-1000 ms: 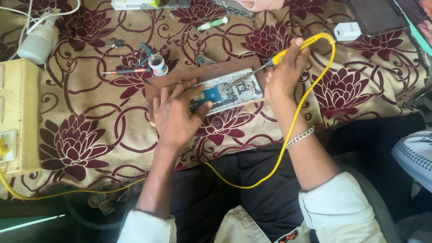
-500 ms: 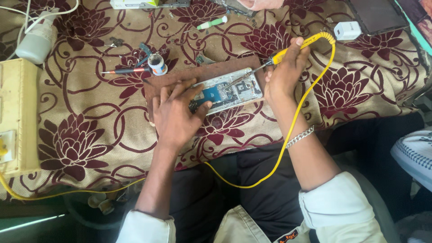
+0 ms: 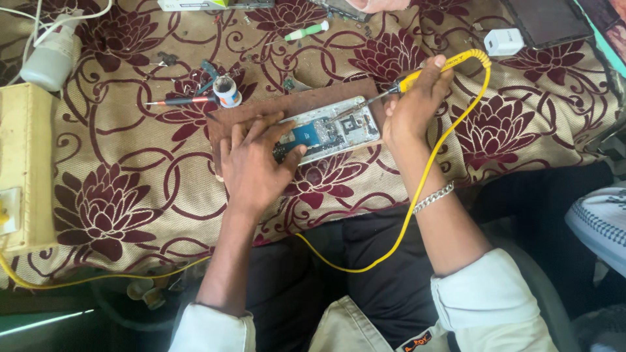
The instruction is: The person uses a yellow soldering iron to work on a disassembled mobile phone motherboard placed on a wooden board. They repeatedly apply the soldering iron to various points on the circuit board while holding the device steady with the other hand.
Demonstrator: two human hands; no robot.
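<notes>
An opened mobile phone [image 3: 336,130] with its circuit board exposed lies on a brown wooden board [image 3: 287,107]. My left hand [image 3: 254,163] rests flat on the phone's left end and pins it down. In my right hand [image 3: 414,107] is a yellow-handled soldering iron [image 3: 433,68], its metal tip touching the board near the phone's middle. The iron's yellow cable [image 3: 417,189] loops down over my lap. A silver bracelet [image 3: 433,197] sits on my right wrist.
The table carries a floral maroon and beige cloth [image 3: 130,195]. A small round tin [image 3: 227,91] and a red-handled screwdriver [image 3: 179,102] lie left of the board, a green-handled tool [image 3: 310,30] behind it. A yellow box [image 3: 26,163] stands far left, a white adapter [image 3: 503,41] far right.
</notes>
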